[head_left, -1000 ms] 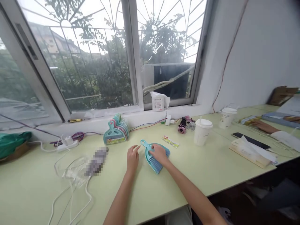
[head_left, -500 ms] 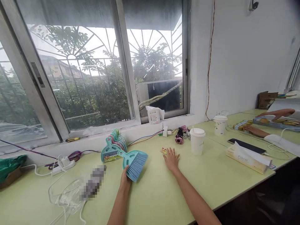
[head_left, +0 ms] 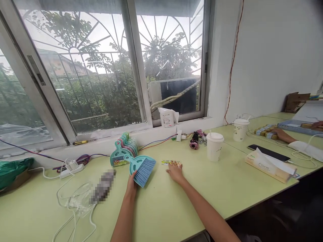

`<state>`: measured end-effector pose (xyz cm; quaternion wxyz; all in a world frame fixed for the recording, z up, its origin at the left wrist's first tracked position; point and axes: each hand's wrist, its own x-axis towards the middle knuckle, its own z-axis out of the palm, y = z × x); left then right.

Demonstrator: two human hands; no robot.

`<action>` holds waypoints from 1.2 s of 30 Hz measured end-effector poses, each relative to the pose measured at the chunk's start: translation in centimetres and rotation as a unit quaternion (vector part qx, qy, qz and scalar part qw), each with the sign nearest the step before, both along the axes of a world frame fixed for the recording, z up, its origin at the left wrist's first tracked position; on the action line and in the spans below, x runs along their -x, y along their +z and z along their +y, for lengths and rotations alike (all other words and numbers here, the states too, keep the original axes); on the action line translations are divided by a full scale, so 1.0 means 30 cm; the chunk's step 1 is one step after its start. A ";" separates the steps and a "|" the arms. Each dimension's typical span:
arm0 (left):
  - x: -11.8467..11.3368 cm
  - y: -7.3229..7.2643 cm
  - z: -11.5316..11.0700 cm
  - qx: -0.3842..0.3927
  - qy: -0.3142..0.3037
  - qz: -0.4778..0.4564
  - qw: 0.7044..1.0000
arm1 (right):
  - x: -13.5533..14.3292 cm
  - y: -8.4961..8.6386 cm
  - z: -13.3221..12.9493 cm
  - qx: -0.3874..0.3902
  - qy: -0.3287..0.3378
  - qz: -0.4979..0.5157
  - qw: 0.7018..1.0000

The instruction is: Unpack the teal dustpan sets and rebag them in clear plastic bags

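My left hand (head_left: 131, 184) grips a turquoise hand brush (head_left: 142, 169) with blue bristles by its lower left edge, tilted above the table. Its looped handle points up and left, close to a row of similar dustpan-and-brush sets (head_left: 123, 149) in green, turquoise and pink. To the right, my right hand (head_left: 175, 173) lies on the table with its fingers spread. Those fingertips touch a small printed strip of card (head_left: 165, 162), colored yellow, green and red, and cover part of it.
Right of my hands stand two lidded paper cups (head_left: 214, 148), a tissue pack (head_left: 270, 164) and a phone (head_left: 268, 153). Another person's hand (head_left: 284, 135) touches yellowish items at far right. On the left lie a power strip (head_left: 72, 171), cables, clear plastic (head_left: 80, 201) and a blurred object (head_left: 103, 186).
My right hand has moved left with the printed strip, and more of the strip now shows. The left hand still holds the brush. The camera view has shifted slightly.
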<state>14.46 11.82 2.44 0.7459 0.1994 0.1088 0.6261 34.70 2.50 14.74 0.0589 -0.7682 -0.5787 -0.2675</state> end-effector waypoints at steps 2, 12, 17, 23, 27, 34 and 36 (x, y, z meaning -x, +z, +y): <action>-0.001 -0.002 0.005 0.003 -0.002 -0.006 1.000 | -0.002 0.002 -0.005 0.002 0.017 -0.012 1.000; -0.022 0.007 -0.006 0.010 0.006 -0.018 1.000 | -0.080 0.118 -0.073 0.004 0.062 -0.046 0.997; -0.036 0.005 0.010 -0.004 -0.001 -0.005 1.000 | -0.105 0.092 -0.040 0.014 0.110 -0.068 0.991; -0.052 -0.010 0.032 -0.017 0.002 0.021 1.000 | -0.121 0.084 -0.028 0.014 0.121 -0.047 0.991; -0.054 -0.019 0.037 -0.009 -0.012 0.000 1.000 | -0.091 0.104 -0.066 -0.007 0.027 -0.065 0.997; -0.056 -0.025 0.038 -0.004 -0.017 0.009 1.000 | -0.025 0.138 -0.088 0.028 0.053 0.039 0.997; -0.055 -0.023 0.035 -0.005 -0.017 0.006 1.000 | -0.054 0.141 -0.082 0.025 0.095 0.029 0.995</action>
